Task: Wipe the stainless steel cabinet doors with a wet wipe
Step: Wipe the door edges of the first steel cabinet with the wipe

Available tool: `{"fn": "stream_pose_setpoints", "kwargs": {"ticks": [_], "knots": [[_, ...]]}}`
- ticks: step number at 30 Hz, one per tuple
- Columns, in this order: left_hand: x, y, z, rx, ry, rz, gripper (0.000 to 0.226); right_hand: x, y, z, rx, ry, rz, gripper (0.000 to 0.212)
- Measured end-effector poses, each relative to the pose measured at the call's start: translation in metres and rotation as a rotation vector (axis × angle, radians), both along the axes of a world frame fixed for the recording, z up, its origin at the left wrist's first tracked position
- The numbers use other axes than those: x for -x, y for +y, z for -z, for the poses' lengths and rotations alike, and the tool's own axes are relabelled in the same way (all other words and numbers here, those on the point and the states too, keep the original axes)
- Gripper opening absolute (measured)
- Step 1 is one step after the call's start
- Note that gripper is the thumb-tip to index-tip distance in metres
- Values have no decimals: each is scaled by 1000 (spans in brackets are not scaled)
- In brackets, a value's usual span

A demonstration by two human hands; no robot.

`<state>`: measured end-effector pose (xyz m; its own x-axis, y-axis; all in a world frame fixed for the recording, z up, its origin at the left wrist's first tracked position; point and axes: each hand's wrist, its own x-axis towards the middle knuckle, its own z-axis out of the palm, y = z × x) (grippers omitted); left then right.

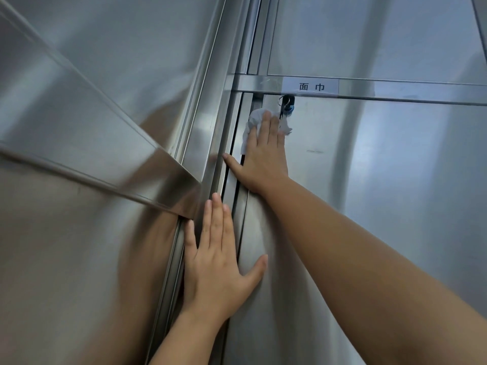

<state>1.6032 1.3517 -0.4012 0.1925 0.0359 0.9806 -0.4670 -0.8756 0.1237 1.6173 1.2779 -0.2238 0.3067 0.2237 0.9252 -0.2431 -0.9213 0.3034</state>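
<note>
A stainless steel cabinet door (pixel 382 180) fills the right half of the view. My right hand (pixel 263 156) presses a white wet wipe (pixel 254 122) flat against the door's upper left corner, fingers straight, thumb spread toward the frame. The wipe sticks out above and beside my fingers. Lower down, my left hand (pixel 218 256) lies flat with straight fingers across the vertical frame (pixel 210 154) and the door's left edge.
A key with a blue tag (pixel 287 106) hangs in the lock just right of the wipe. A white paper label (pixel 311 86) is taped on the crossbar above. Another steel door (pixel 369 35) sits higher. A steel panel (pixel 79 127) is at the left.
</note>
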Motion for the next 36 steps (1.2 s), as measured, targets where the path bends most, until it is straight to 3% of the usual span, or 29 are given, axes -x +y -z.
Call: {"fn": "stream_pose_setpoints", "kwargs": {"ticks": [21,36], "knots": [[0,-1,80,-94,127,19,89,6,-6,109,7,64,-88,89],[17,14,150,-102,155,-154,84,14,-5,191,-30,146,-113,85]]}}
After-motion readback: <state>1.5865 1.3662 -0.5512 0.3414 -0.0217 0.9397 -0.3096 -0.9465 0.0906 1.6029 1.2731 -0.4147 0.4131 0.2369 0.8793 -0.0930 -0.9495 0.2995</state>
